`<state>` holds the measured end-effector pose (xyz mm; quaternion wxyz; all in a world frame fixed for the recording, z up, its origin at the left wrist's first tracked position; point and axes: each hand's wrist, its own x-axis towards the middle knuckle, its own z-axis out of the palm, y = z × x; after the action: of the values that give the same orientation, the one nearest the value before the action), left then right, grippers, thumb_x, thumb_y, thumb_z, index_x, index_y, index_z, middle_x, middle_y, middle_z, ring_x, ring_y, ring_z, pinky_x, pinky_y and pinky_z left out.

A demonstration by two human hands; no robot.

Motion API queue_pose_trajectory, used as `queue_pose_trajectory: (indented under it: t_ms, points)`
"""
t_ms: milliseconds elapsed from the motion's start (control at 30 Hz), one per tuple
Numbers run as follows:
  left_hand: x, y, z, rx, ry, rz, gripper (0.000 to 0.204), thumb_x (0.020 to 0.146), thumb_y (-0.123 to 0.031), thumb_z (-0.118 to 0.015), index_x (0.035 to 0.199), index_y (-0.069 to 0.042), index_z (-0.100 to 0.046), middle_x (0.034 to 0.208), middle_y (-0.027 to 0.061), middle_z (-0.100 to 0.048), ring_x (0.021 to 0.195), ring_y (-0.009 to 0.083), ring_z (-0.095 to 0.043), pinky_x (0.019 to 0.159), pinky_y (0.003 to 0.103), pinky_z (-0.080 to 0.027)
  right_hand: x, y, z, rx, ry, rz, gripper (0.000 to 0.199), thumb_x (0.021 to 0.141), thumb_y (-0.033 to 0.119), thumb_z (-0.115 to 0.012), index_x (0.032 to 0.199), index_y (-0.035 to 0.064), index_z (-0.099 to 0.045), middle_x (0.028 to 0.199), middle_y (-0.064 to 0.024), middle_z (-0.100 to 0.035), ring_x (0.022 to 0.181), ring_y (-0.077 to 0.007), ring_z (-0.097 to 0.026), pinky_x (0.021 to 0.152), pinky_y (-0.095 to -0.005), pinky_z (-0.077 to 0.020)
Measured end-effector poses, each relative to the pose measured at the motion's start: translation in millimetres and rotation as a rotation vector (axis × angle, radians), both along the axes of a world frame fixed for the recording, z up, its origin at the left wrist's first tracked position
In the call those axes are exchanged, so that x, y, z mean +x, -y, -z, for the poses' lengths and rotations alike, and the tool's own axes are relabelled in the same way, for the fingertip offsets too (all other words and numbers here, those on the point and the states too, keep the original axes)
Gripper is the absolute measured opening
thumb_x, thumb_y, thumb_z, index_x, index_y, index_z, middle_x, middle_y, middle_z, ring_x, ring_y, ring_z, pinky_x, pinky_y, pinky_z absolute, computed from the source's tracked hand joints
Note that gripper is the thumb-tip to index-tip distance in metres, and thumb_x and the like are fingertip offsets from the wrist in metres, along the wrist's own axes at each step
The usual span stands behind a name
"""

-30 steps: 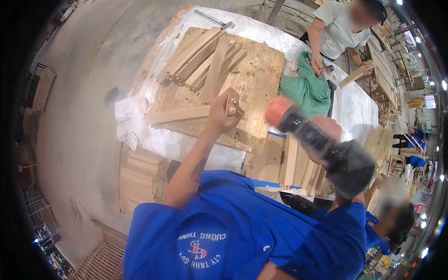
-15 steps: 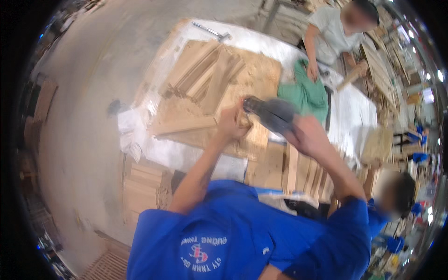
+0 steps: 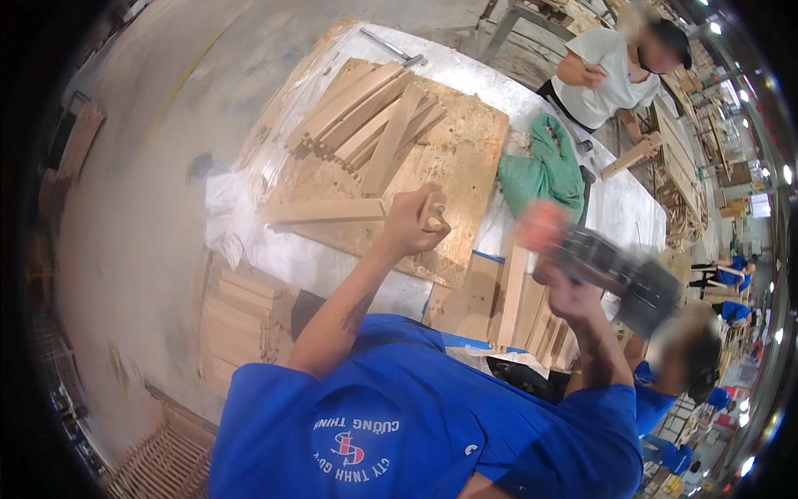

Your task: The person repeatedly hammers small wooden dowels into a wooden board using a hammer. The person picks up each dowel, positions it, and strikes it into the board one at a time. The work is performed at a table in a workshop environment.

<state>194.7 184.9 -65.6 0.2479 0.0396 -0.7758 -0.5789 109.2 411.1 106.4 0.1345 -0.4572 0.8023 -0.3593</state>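
My left hand is closed round the end of a pale wooden bar lying across the board. Two light rounded pegs or tips show at the end in my fist. Off to the right, my right hand grips a dark cordless drill with a red front part. Motion blurs the drill, and its tip cannot be made out. It is clear of the bar. Beyond my left hand, several loose wooden bars lie piled on the worn wooden board.
A hammer-like metal tool lies at the table's far edge. A green cloth is right of the board. Across the table, a person in white holds a wooden piece. Another person in blue is close at my right. Stacked wood stands at near left.
My right hand has pulled the drill away from the bar's end, toward the right and nearer me. My left hand keeps its grip. The person across has raised one hand off the green cloth.
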Motion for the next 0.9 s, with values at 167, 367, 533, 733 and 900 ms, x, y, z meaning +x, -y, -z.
queue_pose_trajectory:
  t_ms: [167,367,533,733,900]
  points:
    - [4,1,-3,-0.002,-0.160,-0.117,0.019,0.070,-0.012,-0.069,0.085,-0.004,-0.059,0.066,0.0115,-0.056,0.056,0.0179,-0.056,0.056,0.033,-0.047,7,13,12,0.124,-0.249,-0.129,0.025,0.088,0.023,-0.070,0.109,0.0110,-0.062,0.072,-0.0199,-0.063,0.066,-0.0362,-0.066,0.058,-0.0428,-0.0515]
    - [17,1,-7,0.079,-0.074,-0.127,0.020,0.072,-0.014,-0.070,0.081,-0.004,-0.055,0.065,0.0081,-0.053,0.055,0.0218,-0.051,0.055,0.034,-0.044,38,35,-57,0.221,-0.393,-0.226,0.027,0.092,0.017,-0.058,0.118,0.0107,-0.059,0.075,-0.0160,-0.066,0.069,-0.0349,-0.067,0.064,-0.0439,-0.0537]
    - [23,-9,8,0.066,-0.235,-0.094,0.023,0.073,-0.016,-0.073,0.088,-0.004,-0.060,0.070,0.0105,-0.060,0.059,0.0252,-0.058,0.058,0.034,-0.047,26,14,23,0.270,-0.161,-0.196,0.028,0.087,0.032,-0.069,0.096,0.0096,-0.053,0.074,-0.0142,-0.065,0.066,-0.0363,-0.065,0.060,-0.0467,-0.0501]
    - [13,5,-10,0.010,-0.037,-0.125,0.032,0.072,-0.016,-0.074,0.101,-0.005,-0.066,0.072,0.0134,-0.066,0.066,0.0292,-0.068,0.059,0.034,-0.049,25,-2,19,0.069,-0.138,-0.122,0.030,0.082,0.025,-0.072,0.099,0.0059,-0.056,0.072,-0.0173,-0.064,0.064,-0.0398,-0.063,0.061,-0.0489,-0.0495]
    - [20,-21,9,-0.168,-0.240,-0.216,0.031,0.071,-0.017,-0.073,0.098,-0.004,-0.065,0.072,0.0136,-0.064,0.066,0.0319,-0.068,0.059,0.035,-0.050,29,-11,22,0.221,-0.228,-0.173,0.049,0.079,0.025,-0.079,0.120,0.0047,-0.060,0.077,-0.0203,-0.066,0.070,-0.0385,-0.065,0.060,-0.0418,-0.0523]
